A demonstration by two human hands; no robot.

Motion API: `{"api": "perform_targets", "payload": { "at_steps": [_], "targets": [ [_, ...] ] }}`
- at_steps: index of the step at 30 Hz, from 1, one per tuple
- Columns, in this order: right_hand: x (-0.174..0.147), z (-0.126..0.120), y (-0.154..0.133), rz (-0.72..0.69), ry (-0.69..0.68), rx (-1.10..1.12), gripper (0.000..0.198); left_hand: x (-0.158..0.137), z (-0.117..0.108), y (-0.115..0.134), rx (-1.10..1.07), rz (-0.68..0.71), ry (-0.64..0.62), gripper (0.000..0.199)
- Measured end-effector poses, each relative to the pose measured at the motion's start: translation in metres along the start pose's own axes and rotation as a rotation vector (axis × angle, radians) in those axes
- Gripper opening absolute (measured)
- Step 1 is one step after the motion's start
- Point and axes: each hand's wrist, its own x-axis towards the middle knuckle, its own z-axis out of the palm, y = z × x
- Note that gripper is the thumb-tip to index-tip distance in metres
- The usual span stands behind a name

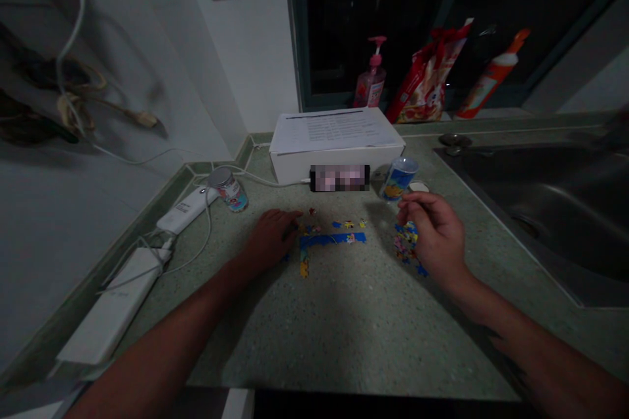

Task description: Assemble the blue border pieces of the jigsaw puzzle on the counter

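A partly joined jigsaw puzzle (330, 239) lies on the counter, its blue top strip and a short left side forming a corner. Just left of it, my left hand (273, 237) rests low with thumb and forefinger apart, close to a few loose puzzle pieces (311, 230). More loose pieces (348, 224) lie in a row above the strip. On the right, my right hand (439, 236) hovers over a pile of puzzle pieces (405, 249), thumb and fingertips pinched together. Whatever is between those fingertips is too small to make out.
Behind the puzzle, a phone (339, 178) leans on a white box (289, 165). A blue can (400, 178) stands right, another can (230, 190) left. White power strips (115, 304) and cables line the left wall; a sink (550, 209) is at right.
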Motion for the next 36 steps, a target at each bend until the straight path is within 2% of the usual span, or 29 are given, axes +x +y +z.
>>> {"api": "perform_targets", "payload": {
  "at_steps": [12,18,36],
  "targets": [
    [0.0004,0.0005,0.0004,0.006,-0.002,-0.002,0.009,0.0004,-0.0013,0.0018,0.033,-0.006,-0.021,0.047],
    [0.0003,0.0011,0.0008,0.008,0.005,-0.009,0.009,0.0009,-0.001,0.0028,-0.024,0.068,-0.048,0.052],
    [0.0001,0.0005,-0.0019,0.006,0.006,0.014,0.009,-0.0077,-0.0073,-0.0062,-0.046,0.005,-0.019,0.058]
  ]
}}
